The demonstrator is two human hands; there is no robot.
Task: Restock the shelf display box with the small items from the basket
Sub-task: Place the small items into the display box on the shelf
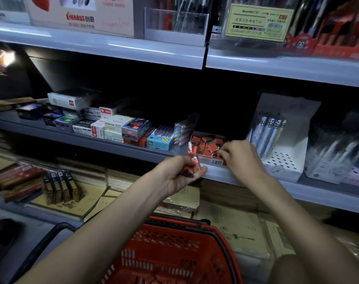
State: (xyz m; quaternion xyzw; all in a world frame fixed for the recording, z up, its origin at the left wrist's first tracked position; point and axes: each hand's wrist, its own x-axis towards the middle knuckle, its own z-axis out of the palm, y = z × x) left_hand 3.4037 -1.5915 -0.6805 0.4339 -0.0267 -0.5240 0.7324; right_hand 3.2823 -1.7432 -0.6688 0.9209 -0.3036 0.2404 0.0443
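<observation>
**Restocking under way: box partly filled, a handful yet to go in**

The display box (212,161) is set at the front edge of the middle shelf (88,138). A loose heap of red packets (205,143) is seen inside it, lying at mixed angles rather than in rows. The right hand (243,158) is lowered over the right side of the box with its fingers curled down onto the heap. Whether a packet is pinched there or only touched cannot be told.

Just in front of the box and a little lower, the held packets (195,163) are clamped between the thumb and fingers of the left hand (175,175). These are judged to be the next to go in.

The basket (174,238) is seen below, between the two forearms. Its inside is mostly out of view, so what is left in it cannot be judged.

The task is taken as partly done: the box is filled to some depth, at least one handful is left, and the heap may need tidying.

Small cartons (113,126) are stacked on the shelf to the left of the box, and a white pen stand (285,158) is placed to its right.
</observation>
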